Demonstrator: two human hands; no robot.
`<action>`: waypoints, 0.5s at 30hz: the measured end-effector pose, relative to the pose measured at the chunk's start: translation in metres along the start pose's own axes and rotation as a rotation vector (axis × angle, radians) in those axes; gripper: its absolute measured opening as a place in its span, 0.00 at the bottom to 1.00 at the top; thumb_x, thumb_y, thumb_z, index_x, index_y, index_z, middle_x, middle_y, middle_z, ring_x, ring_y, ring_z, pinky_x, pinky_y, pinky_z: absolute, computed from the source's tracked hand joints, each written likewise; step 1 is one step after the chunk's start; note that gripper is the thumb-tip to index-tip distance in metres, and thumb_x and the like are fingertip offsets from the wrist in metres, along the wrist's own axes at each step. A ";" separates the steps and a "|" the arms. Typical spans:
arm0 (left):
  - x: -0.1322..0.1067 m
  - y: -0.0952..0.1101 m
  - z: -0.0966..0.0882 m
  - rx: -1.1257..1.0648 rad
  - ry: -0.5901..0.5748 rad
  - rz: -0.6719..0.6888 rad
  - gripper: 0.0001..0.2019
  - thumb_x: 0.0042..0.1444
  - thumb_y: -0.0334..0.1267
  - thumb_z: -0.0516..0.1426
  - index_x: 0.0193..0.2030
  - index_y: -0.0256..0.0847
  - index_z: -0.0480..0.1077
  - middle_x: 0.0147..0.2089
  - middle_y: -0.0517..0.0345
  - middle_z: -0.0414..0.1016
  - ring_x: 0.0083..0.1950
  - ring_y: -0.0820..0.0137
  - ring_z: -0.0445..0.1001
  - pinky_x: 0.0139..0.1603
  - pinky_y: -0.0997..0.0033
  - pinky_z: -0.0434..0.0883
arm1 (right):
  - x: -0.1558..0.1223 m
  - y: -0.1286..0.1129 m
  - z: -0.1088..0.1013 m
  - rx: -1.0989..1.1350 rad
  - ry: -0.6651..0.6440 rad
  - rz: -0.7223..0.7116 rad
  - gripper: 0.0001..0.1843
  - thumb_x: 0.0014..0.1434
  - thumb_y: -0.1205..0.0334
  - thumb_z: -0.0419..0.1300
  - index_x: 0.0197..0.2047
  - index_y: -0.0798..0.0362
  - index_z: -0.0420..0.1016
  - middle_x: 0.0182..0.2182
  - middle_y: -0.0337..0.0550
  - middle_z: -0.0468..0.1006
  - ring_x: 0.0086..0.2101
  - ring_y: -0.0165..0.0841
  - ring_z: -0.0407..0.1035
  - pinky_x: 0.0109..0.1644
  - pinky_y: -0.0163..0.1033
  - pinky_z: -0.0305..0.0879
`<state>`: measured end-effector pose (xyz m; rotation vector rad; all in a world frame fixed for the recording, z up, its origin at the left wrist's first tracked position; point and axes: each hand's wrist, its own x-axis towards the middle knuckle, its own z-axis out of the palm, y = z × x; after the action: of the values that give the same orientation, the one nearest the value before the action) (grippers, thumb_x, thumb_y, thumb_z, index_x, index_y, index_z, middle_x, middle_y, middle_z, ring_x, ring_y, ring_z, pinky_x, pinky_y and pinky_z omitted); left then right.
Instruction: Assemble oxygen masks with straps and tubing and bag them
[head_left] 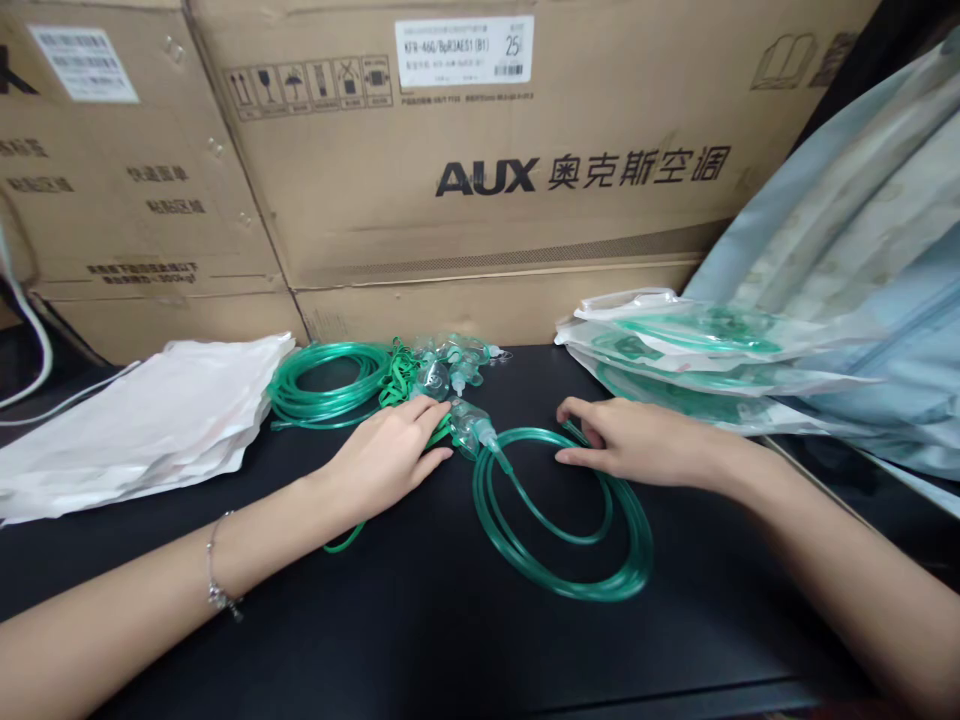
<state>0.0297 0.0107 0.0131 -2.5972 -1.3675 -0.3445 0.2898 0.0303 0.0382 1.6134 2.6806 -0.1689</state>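
Observation:
My left hand (397,450) reaches in from the left, its fingers stretched out and thumb apart, at the near edge of a clear green oxygen mask (469,428). A green elastic strap shows beside its fingers and below the wrist. From the mask's pale connector runs a coil of green tubing (637,540), lying flat in loops. My right hand (622,438) is over the coil's far right side, fingers bent and thumb spread away from them. A bit of tubing shows in that gap; whether the hidden fingers touch it, I cannot tell.
Several white pouches (150,400) lie stacked at the left, beside a second tubing coil (330,385). More masks (457,360) and green straps (401,370) are heaped behind my left hand. Filled clear packs (690,345) are piled at the right. Cardboard boxes (480,240) stand behind.

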 end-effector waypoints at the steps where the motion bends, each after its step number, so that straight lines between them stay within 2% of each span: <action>1: 0.001 -0.002 0.002 -0.022 0.000 0.005 0.19 0.58 0.38 0.50 0.54 0.32 0.62 0.51 0.42 0.69 0.49 0.58 0.71 0.47 0.59 0.70 | 0.002 0.001 0.003 0.009 -0.013 -0.002 0.15 0.55 0.52 0.54 0.41 0.53 0.68 0.24 0.42 0.71 0.24 0.32 0.65 0.25 0.35 0.54; 4: 0.004 -0.011 0.011 -0.130 0.039 0.022 0.17 0.58 0.35 0.50 0.54 0.33 0.62 0.51 0.43 0.70 0.50 0.59 0.71 0.48 0.58 0.70 | 0.009 -0.004 0.010 0.086 0.007 -0.021 0.08 0.56 0.61 0.53 0.38 0.53 0.68 0.21 0.39 0.69 0.22 0.30 0.63 0.25 0.33 0.54; 7: 0.008 -0.021 0.020 -0.249 0.089 0.026 0.15 0.57 0.33 0.51 0.52 0.35 0.63 0.50 0.45 0.71 0.50 0.62 0.71 0.49 0.59 0.69 | 0.015 -0.012 0.016 0.185 0.068 0.006 0.06 0.55 0.64 0.54 0.37 0.55 0.68 0.20 0.36 0.67 0.20 0.27 0.61 0.24 0.33 0.54; 11: 0.011 -0.027 0.026 -0.295 0.101 -0.038 0.20 0.57 0.35 0.52 0.55 0.33 0.58 0.52 0.42 0.69 0.53 0.60 0.68 0.50 0.57 0.68 | 0.021 -0.016 0.024 0.238 0.143 0.026 0.08 0.56 0.63 0.54 0.39 0.56 0.67 0.22 0.37 0.68 0.22 0.28 0.64 0.27 0.32 0.57; 15: 0.003 -0.025 0.020 -0.252 0.153 -0.041 0.27 0.56 0.37 0.52 0.60 0.33 0.50 0.58 0.39 0.61 0.58 0.59 0.62 0.54 0.56 0.64 | 0.016 -0.019 0.021 0.176 0.218 0.021 0.14 0.57 0.55 0.52 0.42 0.55 0.68 0.24 0.39 0.70 0.25 0.31 0.66 0.29 0.35 0.60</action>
<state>0.0131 0.0323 -0.0034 -2.6726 -1.4065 -0.7504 0.2643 0.0334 0.0182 1.8066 2.8809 -0.2489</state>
